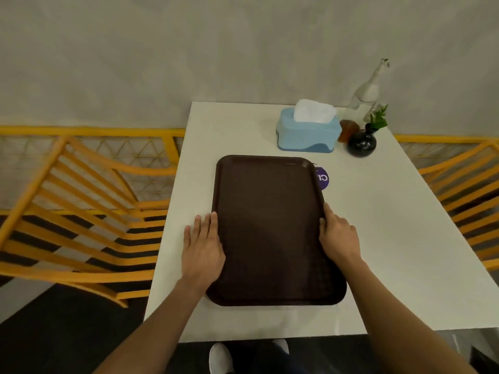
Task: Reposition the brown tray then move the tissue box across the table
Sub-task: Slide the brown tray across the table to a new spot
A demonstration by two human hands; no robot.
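A dark brown rectangular tray (272, 228) lies flat in the middle of the white table (391, 238), its long side running away from me. My left hand (202, 249) rests flat against the tray's left rim, fingers together and pointing forward. My right hand (339, 236) presses against the right rim, fingers curled at the edge. A light blue tissue box (307, 134) with a white tissue sticking up stands beyond the tray at the far right, apart from it.
Right of the tissue box stand a small amber object (348, 130), a black round vase with a green sprig (361, 143) and a clear glass bottle (366, 90). A purple round sticker (322, 178) peeks from under the tray. Yellow slatted chairs (81, 211) flank the table.
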